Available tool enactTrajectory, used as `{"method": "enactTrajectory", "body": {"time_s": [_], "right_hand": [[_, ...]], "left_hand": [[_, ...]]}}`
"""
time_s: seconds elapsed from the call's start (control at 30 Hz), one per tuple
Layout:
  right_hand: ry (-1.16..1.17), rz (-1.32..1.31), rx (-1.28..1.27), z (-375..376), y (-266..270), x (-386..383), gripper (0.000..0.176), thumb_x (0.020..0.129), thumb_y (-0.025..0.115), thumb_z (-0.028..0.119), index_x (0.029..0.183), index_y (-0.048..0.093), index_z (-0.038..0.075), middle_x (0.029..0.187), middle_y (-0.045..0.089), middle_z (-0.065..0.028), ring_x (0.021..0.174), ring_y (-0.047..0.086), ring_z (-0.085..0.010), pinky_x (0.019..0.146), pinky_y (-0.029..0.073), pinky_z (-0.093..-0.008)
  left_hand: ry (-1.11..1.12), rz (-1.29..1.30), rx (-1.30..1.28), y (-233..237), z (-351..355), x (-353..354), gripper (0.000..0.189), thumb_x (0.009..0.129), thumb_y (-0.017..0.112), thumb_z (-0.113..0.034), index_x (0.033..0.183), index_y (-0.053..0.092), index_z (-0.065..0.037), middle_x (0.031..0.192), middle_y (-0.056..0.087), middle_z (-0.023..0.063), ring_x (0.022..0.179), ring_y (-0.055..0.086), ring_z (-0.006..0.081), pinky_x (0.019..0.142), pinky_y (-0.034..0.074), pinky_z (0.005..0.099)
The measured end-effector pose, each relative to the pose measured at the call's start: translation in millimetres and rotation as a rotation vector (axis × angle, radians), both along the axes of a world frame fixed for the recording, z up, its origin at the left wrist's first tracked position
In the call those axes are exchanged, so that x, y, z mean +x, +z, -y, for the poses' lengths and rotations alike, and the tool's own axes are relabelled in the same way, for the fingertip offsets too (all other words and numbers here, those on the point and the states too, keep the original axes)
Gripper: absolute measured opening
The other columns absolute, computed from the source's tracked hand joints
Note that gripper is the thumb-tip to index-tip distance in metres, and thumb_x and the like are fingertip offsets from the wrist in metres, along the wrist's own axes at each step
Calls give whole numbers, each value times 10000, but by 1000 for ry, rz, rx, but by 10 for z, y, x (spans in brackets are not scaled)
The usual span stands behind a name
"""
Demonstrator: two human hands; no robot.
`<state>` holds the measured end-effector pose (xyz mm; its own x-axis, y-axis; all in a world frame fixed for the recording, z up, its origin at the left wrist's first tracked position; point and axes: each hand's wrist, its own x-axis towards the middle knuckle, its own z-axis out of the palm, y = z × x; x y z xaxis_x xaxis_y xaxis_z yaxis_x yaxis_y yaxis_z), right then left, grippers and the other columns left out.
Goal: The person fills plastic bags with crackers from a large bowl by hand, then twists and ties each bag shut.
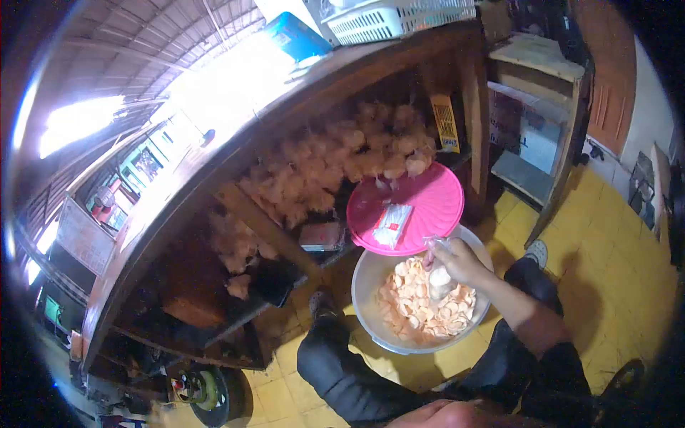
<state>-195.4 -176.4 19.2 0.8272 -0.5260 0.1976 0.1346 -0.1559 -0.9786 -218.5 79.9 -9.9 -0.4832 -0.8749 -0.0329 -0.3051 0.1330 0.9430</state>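
Note:
My right hand (460, 261) reaches in from the lower right over a large translucent tub (364, 314). Its fingers are closed on a clear plastic bag (441, 285), and a few pale crackers show through it. Round, light-orange crackers (414, 303) fill the bottom of the tub. A pink lid (439, 196) leans over the tub's far rim, with a pack of clear plastic bags (392, 225) lying on it. My left hand cannot be made out; only a blurred skin-toned shape shows at the bottom edge.
Bagged crackers (314, 171) crowd the shelf of a wooden counter (342, 71) ahead. A white basket (385, 25) stands on top. A small wooden rack (528, 128) is at right, a green gas cylinder (208, 391) at lower left. My legs (357, 378) flank the tub on yellow tiles.

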Motion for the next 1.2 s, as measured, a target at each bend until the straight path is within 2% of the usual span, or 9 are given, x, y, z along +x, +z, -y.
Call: {"method": "enactTrajectory", "body": {"time_s": [0.17, 0.23, 0.37, 0.6, 0.87, 0.97, 1.07, 1.17, 1.2], "right_hand": [[-49, 8, -112, 72, -106, 74, 428, 1028, 447, 300, 784, 625, -3, 735, 654, -84, 702, 637, -160, 706, 514, -317], [-73, 16, -10, 117, -206, 123, 433, 1025, 453, 299, 791, 627, -20, 744, 662, -93, 703, 637, -162, 706, 515, -319], [-70, -17, -49, 104, -217, 122, 416, 1026, 450, 265, 814, 637, -40, 757, 668, -96, 689, 655, -154, 665, 529, -295], [-28, -66, -207, 86, -386, 120, 352, 1017, 464, 249, 1188, 629, -10, 767, 681, -105, 653, 663, -161, 634, 534, -299], [-23, -148, -291, 13, -308, 143, 335, 1009, 470, 232, 1174, 629, -11, 795, 695, -106, 682, 675, -160, 639, 539, -305], [-28, -117, -185, -43, -334, 213, 339, 1011, 461, 228, 1172, 625, -20, 799, 695, -108, 690, 675, -164, 653, 547, -308], [-46, -58, -137, -10, -364, 242, 366, 1020, 457, 261, 1131, 628, -42, 809, 694, -120, 692, 674, -176, 664, 555, -311], [-18, -50, -235, 39, -397, 268, 400, 1027, 461, 307, 1073, 631, -51, 841, 689, -134, 719, 675, -185, 688, 555, -312], [5, 15, -91, -31, -338, 294, 410, 1030, 457, 326, 1055, 634, -43, 867, 689, -134, 737, 672, -186, 712, 551, -314]], "left_hand": [[43, 31, -7, 30, -100, 6, 205, 907, 536, -67, 1078, 637, -15, 953, 671, 118, 868, 632, 247, 815, 519, 343], [69, 34, -14, 38, -134, -9, 207, 912, 532, -76, 1079, 637, -16, 955, 670, 115, 869, 631, 240, 814, 519, 339], [108, 33, -35, 42, -193, -30, 212, 921, 522, -93, 1082, 637, -17, 957, 668, 109, 872, 629, 228, 811, 518, 333], [177, 42, -66, 50, -252, -79, 226, 938, 505, -125, 1088, 637, -19, 962, 664, 98, 876, 626, 206, 806, 517, 322], [209, 16, -96, -8, -306, -151, 247, 957, 486, -160, 1094, 637, -22, 968, 660, 86, 880, 621, 181, 801, 515, 310], [210, -1, -118, -11, -325, -199, 256, 964, 479, -174, 1096, 638, -23, 970, 659, 82, 882, 620, 171, 799, 515, 305], [202, -32, -152, -11, -264, -276, 265, 972, 471, -187, 1099, 638, -24, 972, 657, 77, 883, 618, 162, 797, 514, 300], [195, -82, -187, -26, -151, -354, 276, 979, 464, -200, 1101, 638, -25, 974, 656, 73, 885, 616, 152, 795, 513, 295], [203, -107, -210, -17, -102, -343, 279, 981, 462, -205, 1102, 638, -25, 974, 655, 71, 886, 616, 149, 794, 513, 294]]}}
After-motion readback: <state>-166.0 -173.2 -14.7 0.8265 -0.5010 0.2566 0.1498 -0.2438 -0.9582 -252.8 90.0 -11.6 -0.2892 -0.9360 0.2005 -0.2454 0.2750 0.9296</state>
